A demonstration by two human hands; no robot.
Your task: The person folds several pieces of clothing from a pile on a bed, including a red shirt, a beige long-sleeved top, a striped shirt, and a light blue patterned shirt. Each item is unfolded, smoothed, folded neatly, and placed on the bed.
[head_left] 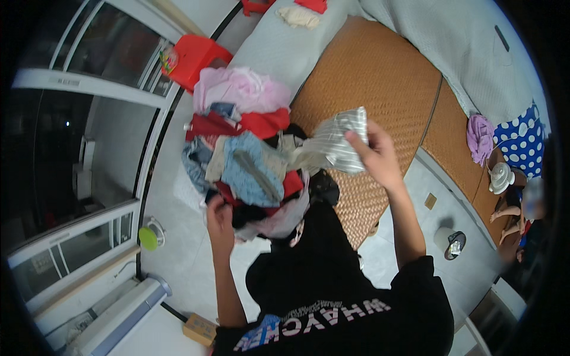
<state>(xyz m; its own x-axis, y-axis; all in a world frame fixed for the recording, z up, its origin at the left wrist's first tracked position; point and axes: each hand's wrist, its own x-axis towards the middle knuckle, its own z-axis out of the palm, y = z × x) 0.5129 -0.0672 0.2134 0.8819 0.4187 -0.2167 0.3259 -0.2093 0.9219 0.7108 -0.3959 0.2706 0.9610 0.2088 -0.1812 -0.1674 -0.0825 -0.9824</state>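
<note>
My right hand (377,155) grips a folded, shiny silver-grey striped cloth (339,142) at its right end, thumb on top. The cloth is held over the near side of the woven mat, and its left end blurs toward the clothes pile. That pile of clothes (252,169) is heaped in front of me: a light blue patterned garment with a dark grey strip lies on top, with red, denim, black and pink pieces around it. Beside the pile's near left edge, my left hand (220,221) has loosely bent fingers, apart, with nothing visible in them.
A woven mat (368,71) covers the seat ahead. Behind the pile stands a red stool (196,56). At right are a small white fan (500,178), a purple cloth (480,138), a person's bare legs (509,221) and a bin (452,243). Glass doors (89,127) line the left.
</note>
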